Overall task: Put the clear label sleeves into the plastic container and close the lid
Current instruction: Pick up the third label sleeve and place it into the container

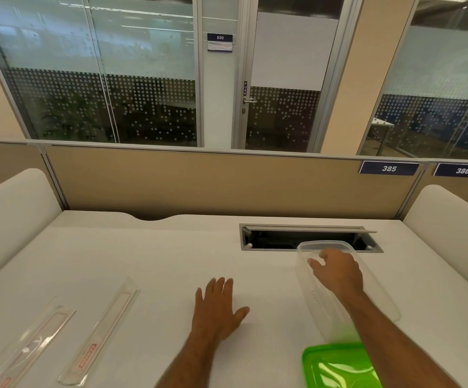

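A clear plastic container (pixel 315 301) stands open on the white desk at the right. My right hand (pixel 338 271) reaches over its far end, fingers curled near the rim; whether they grip it I cannot tell. The green lid (pixel 336 368) lies flat on the desk in front of the container, partly under my right forearm. My left hand (pixel 217 306) rests flat on the desk in the middle, fingers spread, holding nothing. Two long clear label sleeves with red print lie at the left: one (pixel 102 334) nearer the middle, the other (pixel 28 344) at the far left.
An open cable hatch (pixel 272 238) is sunk into the desk just behind the container. A beige partition panel (pixel 199 183) closes the back of the desk, and white side screens (pixel 11 214) rise at both sides.
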A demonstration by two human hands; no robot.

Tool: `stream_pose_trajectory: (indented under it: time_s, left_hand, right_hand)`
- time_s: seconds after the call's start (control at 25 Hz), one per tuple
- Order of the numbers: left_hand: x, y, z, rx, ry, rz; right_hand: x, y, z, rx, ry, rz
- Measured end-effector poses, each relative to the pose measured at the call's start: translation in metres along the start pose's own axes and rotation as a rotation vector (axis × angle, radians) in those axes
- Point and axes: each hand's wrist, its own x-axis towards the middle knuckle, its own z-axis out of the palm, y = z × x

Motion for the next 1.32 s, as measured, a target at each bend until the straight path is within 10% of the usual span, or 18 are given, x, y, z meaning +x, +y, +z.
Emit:
stream_pose_trajectory:
  time_s: [0.76,1.04,1.32]
  left_hand:
    - [-0.117,-0.109,-0.073,-0.221,-0.013,-0.09]
    - [-0.16,-0.133,-0.083,-0.234,-0.306,0.037]
    - [-0.168,-0.144,-0.073,-0.263,-0.2,0.039]
  right_hand:
    - [-0.165,-0.12,0.095,-0.103,-0.622,-0.829]
    - [-0.199,-0.146,0.111,-0.211,-0.664,-1.007]
    - [-0.195,-0.139,0.109,-0.184,-0.621,-0.985]
